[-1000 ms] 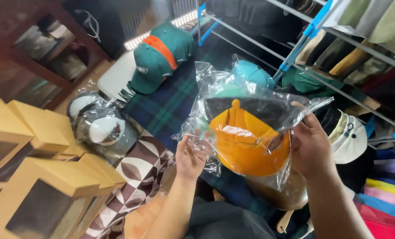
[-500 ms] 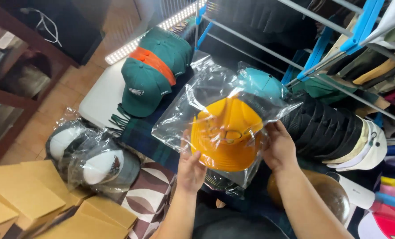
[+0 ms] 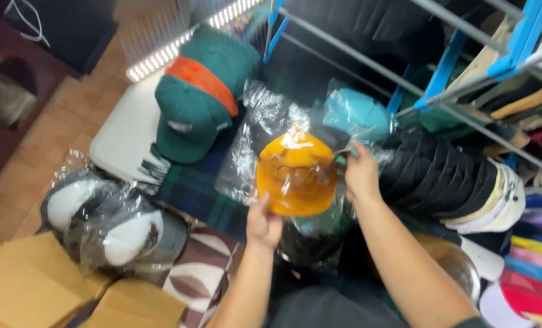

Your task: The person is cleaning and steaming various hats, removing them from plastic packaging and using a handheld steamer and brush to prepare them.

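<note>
Yellow cap (image 3: 296, 173) in a clear bag (image 3: 265, 130), held up between both hands over the heap of caps. Left hand (image 3: 263, 223) under the cap's lower left edge, fingers curled shut on bag and brim together, thumb up against the near face. Right hand (image 3: 361, 173) at the cap's right side, fingers (image 3: 351, 152) pinched on the plastic near the upper right edge, so closed on the bag rather than spread. Cap therefore directly between the two grips: up and to the right of the left fingers, just left of the right fingers, touching both through the film. Crown turned toward the camera, widest line running roughly from lower left to upper right, along the line joining the hands. Loose plastic fanning out up and to the left, beyond either grip. Neither hand clearly nearer; both in contact. Past the left fingers, further up and left, a green cap (image 3: 201, 100) with an orange band on a white surface; beyond the right fingers, a teal bagged cap (image 3: 356, 112) and a stack of dark caps (image 3: 432, 176). Well left of the left hand, bagged grey-and-white caps (image 3: 110, 222) beside cardboard boxes (image 3: 34, 285).
</note>
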